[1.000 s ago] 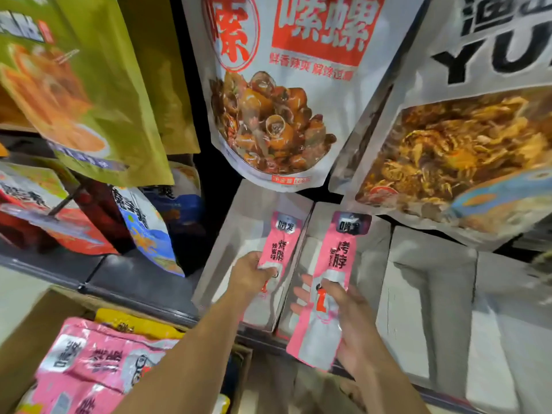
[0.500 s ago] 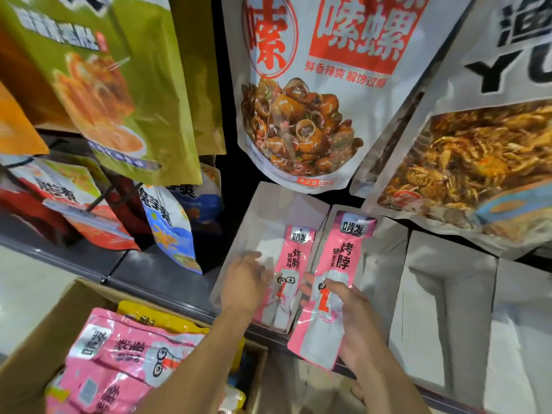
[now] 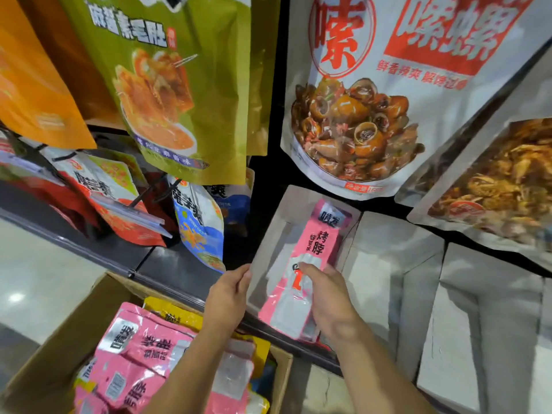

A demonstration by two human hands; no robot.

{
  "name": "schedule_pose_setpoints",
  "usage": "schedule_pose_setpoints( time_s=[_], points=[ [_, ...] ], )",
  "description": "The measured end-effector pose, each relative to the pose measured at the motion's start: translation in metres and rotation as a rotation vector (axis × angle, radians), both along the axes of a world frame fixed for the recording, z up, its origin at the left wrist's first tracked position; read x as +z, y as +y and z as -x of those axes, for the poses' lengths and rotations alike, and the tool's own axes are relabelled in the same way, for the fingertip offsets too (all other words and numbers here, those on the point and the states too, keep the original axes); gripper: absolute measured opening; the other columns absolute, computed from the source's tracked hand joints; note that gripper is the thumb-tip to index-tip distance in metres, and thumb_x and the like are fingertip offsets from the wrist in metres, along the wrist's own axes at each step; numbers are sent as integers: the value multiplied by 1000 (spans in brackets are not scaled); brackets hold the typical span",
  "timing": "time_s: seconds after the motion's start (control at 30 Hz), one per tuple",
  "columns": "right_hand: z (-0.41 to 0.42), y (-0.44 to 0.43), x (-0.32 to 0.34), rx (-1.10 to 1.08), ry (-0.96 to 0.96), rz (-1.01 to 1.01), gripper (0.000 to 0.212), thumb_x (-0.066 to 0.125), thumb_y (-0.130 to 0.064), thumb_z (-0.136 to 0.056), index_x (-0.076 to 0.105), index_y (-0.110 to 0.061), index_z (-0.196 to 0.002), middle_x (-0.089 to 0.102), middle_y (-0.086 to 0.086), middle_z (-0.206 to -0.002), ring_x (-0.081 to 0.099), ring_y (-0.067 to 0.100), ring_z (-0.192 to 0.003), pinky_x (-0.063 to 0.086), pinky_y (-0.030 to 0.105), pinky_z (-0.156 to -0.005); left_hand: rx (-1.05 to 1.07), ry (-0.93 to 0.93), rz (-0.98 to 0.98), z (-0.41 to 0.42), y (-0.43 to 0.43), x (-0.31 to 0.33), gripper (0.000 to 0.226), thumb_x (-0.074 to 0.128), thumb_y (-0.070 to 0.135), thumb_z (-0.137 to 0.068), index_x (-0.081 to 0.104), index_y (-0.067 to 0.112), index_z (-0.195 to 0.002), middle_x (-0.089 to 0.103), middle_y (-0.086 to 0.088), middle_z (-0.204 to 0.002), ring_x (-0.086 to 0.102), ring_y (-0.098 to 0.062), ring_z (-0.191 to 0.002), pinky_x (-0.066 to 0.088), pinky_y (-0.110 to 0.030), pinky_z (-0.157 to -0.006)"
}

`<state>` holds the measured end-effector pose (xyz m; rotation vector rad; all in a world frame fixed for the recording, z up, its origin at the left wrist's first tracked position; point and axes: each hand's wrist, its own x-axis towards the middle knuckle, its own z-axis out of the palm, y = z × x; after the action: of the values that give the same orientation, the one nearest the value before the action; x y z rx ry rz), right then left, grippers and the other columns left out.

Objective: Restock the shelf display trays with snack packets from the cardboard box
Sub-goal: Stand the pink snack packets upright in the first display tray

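A: Head view, hands?
B: Left hand grips the left wall of the display tray, fingers curled on its edge. Right hand pinches a pink packet, thumb on top
A: Packet where?
B: Inside that tray, lying lengthwise, its near end at the tray's near lip
A: Box?
B: Cardboard box near left, below the shelf rail. Loose pink packets piled in it, yellow packet under them
A: Above?
B: Green bag hangs far left, white snail bag hangs just above the tray
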<state>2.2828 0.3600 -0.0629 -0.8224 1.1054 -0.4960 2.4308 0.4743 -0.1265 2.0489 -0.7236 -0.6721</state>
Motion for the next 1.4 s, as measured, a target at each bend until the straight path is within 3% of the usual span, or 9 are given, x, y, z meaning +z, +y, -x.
schedule_pose_setpoints(
  time_s=[0.23,0.4,0.53,0.63,0.73,0.83,1.0,1.3,1.4],
  points=[
    [-43,-6,-42,46,316,147,18,78,-13,-86,69,-20,-101,79,2,-88,77,19,-75,64,38,-72,-40,172,59,-11,8,-21,16,55,57,-91,65,62,-103,72,19,-101,66,-4,-100,54,-30,-90],
    [-58,-10,-62,135,476,242,14,77,-13,-87,64,-16,-87,70,-3,-77,63,7,-62,42,10,-44,-30,180,60,-11,7,-18,23,60,40,-96,71,38,-116,72,19,-107,65,3,-103,51,-21,-95],
    [-65,-13,-73,190,583,269,18,78,-19,-86,67,-15,-99,72,-1,-86,65,7,-70,44,14,-53,-42,175,24,-13,7,-16,25,60,43,-96,70,38,-117,70,18,-109,64,2,-104,50,-17,-94],
    [-67,-12,-73,190,621,264,50,80,-25,-84,61,-10,-128,73,1,-104,70,15,-89,57,25,-74,-58,174,9,-14,8,-10,24,60,42,-96,71,39,-118,72,18,-109,65,1,-104,51,-22,-95],
    [-67,-6,-57,227,645,268,65,75,-21,-90,45,-8,-146,63,9,-130,64,24,-110,46,24,-85,-55,184,-12,-14,8,0,22,62,36,-96,71,36,-116,74,17,-104,67,1,-99,53,-26,-94],
    [-61,4,-37,306,676,353,66,69,-23,-95,37,-8,-150,56,12,-140,58,22,-108,43,26,-85,-65,129,-92,-12,12,16,29,59,34,-98,67,31,-125,73,13,-108,66,-2,-100,52,-29,-98],
    [-45,31,-2,576,819,630,63,59,-37,-99,34,-19,-153,45,7,-152,42,29,-139,40,41,-110,-111,-45,-249,-9,39,55,46,58,35,-97,55,18,-140,66,0,-130,62,-19,-119,47,-29,-100],
    [-41,108,38,916,805,1092,65,54,-44,-97,33,-15,-151,41,8,-149,35,30,-139,35,43,-113,94,-314,-425,-16,152,103,36,58,39,-92,65,14,-117,70,-12,-103,64,-36,-103,51,-41,-85],
    [-45,135,40,1012,778,1148,65,53,-44,-99,31,-15,-153,42,9,-148,37,31,-137,35,43,-113,180,-293,-506,-20,197,92,52,49,59,-89,62,17,-116,67,-12,-108,62,-39,-103,51,-43,-86]
  ],
)
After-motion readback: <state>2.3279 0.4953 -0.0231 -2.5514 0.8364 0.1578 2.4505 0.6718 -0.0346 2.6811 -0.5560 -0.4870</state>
